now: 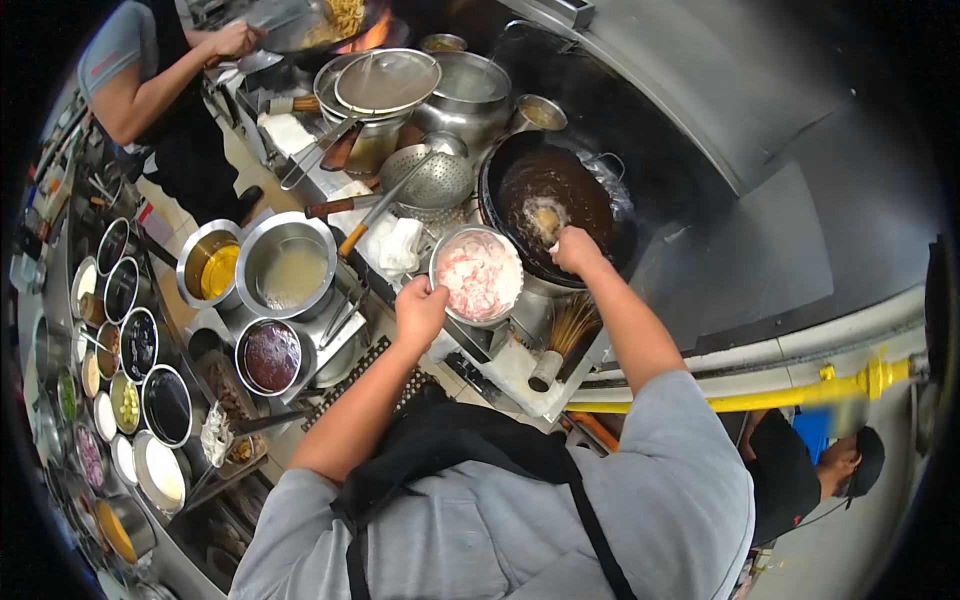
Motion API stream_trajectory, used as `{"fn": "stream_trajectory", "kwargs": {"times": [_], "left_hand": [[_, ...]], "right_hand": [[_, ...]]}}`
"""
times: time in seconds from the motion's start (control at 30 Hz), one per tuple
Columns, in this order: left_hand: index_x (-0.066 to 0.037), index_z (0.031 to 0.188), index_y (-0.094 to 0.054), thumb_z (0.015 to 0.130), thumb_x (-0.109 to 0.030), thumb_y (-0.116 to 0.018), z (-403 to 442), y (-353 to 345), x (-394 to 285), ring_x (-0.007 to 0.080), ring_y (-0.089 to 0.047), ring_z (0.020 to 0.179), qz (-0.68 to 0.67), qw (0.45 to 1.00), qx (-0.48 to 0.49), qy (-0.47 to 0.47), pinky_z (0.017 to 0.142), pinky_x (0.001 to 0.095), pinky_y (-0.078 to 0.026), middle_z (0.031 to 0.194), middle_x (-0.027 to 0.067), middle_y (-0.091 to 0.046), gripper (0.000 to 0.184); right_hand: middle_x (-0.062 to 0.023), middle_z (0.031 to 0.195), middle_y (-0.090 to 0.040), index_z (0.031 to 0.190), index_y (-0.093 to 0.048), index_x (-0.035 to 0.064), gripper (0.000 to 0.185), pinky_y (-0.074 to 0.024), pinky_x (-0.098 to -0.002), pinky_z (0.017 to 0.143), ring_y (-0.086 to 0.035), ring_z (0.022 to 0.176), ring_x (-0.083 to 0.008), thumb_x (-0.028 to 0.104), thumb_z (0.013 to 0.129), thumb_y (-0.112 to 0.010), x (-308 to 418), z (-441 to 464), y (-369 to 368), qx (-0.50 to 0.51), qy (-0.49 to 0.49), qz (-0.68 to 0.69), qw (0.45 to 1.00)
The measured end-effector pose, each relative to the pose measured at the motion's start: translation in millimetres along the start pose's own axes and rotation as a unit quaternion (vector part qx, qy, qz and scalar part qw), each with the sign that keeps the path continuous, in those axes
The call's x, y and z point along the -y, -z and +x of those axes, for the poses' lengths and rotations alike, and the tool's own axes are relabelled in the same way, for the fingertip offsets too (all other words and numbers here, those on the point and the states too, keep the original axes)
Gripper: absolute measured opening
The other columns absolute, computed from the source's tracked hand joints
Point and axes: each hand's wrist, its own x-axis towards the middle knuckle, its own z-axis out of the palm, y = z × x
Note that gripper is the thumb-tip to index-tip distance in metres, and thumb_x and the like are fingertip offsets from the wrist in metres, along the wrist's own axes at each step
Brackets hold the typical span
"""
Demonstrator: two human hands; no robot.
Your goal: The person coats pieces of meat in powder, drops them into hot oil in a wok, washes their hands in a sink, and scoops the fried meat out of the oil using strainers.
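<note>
A metal bowl of pale pink, coated raw pieces (478,275) is held at its left rim by my left hand (421,308), thumb over the edge. My right hand (578,252) is over the near edge of a black wok (622,235), its fingers pressed together; what they hold, if anything, is hidden. Dark oil (560,190) fills the wok, and a bubbling, pale golden piece (547,218) lies in it just beyond my right fingertips. The bowl stands beside the wok's left side.
Left of the bowl are a perforated ladle (428,180), a white cloth (401,245) and pots of liquid (290,275). A bamboo brush (568,335) lies near the front edge. Another person (150,90) works at upper left; one more (800,470) is at lower right.
</note>
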Motion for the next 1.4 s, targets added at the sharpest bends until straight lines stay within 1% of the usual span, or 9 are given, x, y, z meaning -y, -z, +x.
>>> {"fn": "stream_trajectory", "kwargs": {"times": [0.2, 0.27, 0.37, 0.47, 0.6, 0.8, 1.2, 1.33, 1.4], "left_hand": [[0.0, 0.062, -0.053, 0.075, -0.01, -0.059, -7.9, 14.2, 24.7, 0.0101, -0.046, 0.05, -0.036, 0.998, 0.005, 0.056, 0.048, 0.03, -0.039, 0.054, 0.0039, -0.053, 0.017], [0.0, 0.062, -0.053, 0.075, -0.01, -0.059, -12.9, 11.4, 23.2, 0.0099, -0.046, 0.05, -0.062, 0.996, 0.015, 0.066, 0.048, 0.0298, -0.039, 0.054, 0.0035, -0.052, 0.017], [0.0, 0.061, -0.052, 0.075, -0.009, -0.059, -19.2, 7.0, 5.4, 0.0096, -0.045, 0.051, -0.051, 0.997, 0.043, 0.035, 0.049, 0.0297, -0.039, 0.054, 0.0031, -0.051, 0.018], [0.0, 0.06, -0.051, 0.075, -0.009, -0.06, -35.4, -5.0, -35.5, 0.0098, -0.042, 0.053, 0.003, 0.996, 0.083, -0.04, 0.049, 0.0298, -0.037, 0.054, 0.0037, -0.048, 0.019], [-0.001, 0.062, -0.051, 0.074, -0.01, -0.06, -35.0, -14.9, -29.4, 0.0106, -0.041, 0.051, -0.016, 0.99, 0.118, -0.075, 0.048, 0.0302, -0.036, 0.054, 0.004, -0.047, 0.018], [-0.003, 0.061, -0.05, 0.075, -0.01, -0.06, -17.3, -15.5, 1.3, 0.0099, -0.041, 0.052, -0.053, 0.993, 0.099, 0.036, 0.048, 0.0296, -0.035, 0.056, 0.0014, -0.049, 0.018], [-0.003, 0.062, -0.05, 0.077, -0.004, -0.057, -33.4, 27.8, -2.5, 0.0086, -0.048, 0.051, -0.088, 0.99, 0.033, 0.104, 0.045, 0.0253, -0.04, 0.058, 0.0016, -0.051, 0.016], [-0.002, 0.062, -0.052, 0.077, -0.005, -0.057, -36.6, 26.0, -20.2, 0.0099, -0.05, 0.051, -0.097, 0.989, 0.033, 0.104, 0.047, 0.0258, -0.042, 0.058, 0.0027, -0.052, 0.016], [-0.002, 0.062, -0.052, 0.076, -0.006, -0.057, -26.8, 21.8, -3.0, 0.01, -0.049, 0.05, -0.051, 0.994, 0.045, 0.09, 0.047, 0.0264, -0.042, 0.058, 0.0027, -0.052, 0.016]], "right_hand": [[-0.0188, 0.088, -0.067, 0.076, -0.071, 0.0055, 0.022, -0.0505, -0.0382, 0.076, -0.064, 0.086, -0.0325, 0.027, 0.073, -0.069, -33.6, 34.9, -41.9, -0.001, 0.001, -0.121, 0.993], [-0.0195, 0.086, -0.067, 0.075, -0.069, 0.001, 0.021, -0.0516, -0.036, 0.074, -0.065, 0.084, -0.0315, 0.022, 0.073, -0.069, -37.4, 18.2, -20.2, -0.204, 0.003, 0.012, 0.979], [-0.0191, 0.084, -0.066, 0.077, -0.07, 0.0032, 0.019, -0.0522, -0.039, 0.07, -0.065, 0.076, -0.0317, 0.019, 0.068, -0.069, 42.6, -74.0, 68.9, -0.079, 0.017, 0.291, 0.953], [-0.0147, 0.09, -0.066, 0.097, -0.068, 0.0094, 0.03, -0.0499, -0.0396, 0.077, -0.063, 0.085, -0.0305, 0.017, 0.068, -0.066, 99.9, -122.7, 60.7, -0.128, 0.263, 0.172, 0.941], [-0.0174, 0.082, -0.063, 0.097, -0.068, 0.0077, 0.032, -0.0495, -0.039, 0.077, -0.062, 0.082, -0.0309, 0.017, 0.066, -0.068, 102.6, -123.0, 35.4, -0.146, 0.31, 0.101, 0.934], [-0.0156, 0.086, -0.068, 0.096, -0.067, 0.0045, 0.035, -0.0526, -0.0326, 0.072, -0.068, 0.078, -0.0252, 0.02, 0.065, -0.074, 50.7, -113.1, 103.0, -0.216, 0.131, 0.332, 0.909], [-0.0158, 0.083, -0.068, 0.087, -0.071, 0.0029, 0.024, -0.0527, -0.0404, 0.077, -0.065, 0.083, -0.0347, 0.023, 0.079, -0.059, -108.1, 66.7, -54.7, -0.132, -0.059, -0.051, 0.988], [-0.0137, 0.085, -0.069, 0.086, -0.071, 0.004, 0.018, -0.0529, -0.0351, 0.072, -0.066, 0.08, -0.0279, 0.02, 0.079, -0.065, -43.4, 18.4, 26.3, -0.234, -0.019, 0.315, 0.92], [-0.0122, 0.083, -0.069, 0.083, -0.072, 0.0062, 0.015, -0.0531, -0.0354, 0.07, -0.066, 0.075, -0.0282, 0.018, 0.075, -0.066, 23.0, -45.4, 74.4, -0.065, 0.015, 0.381, 0.922]]}}
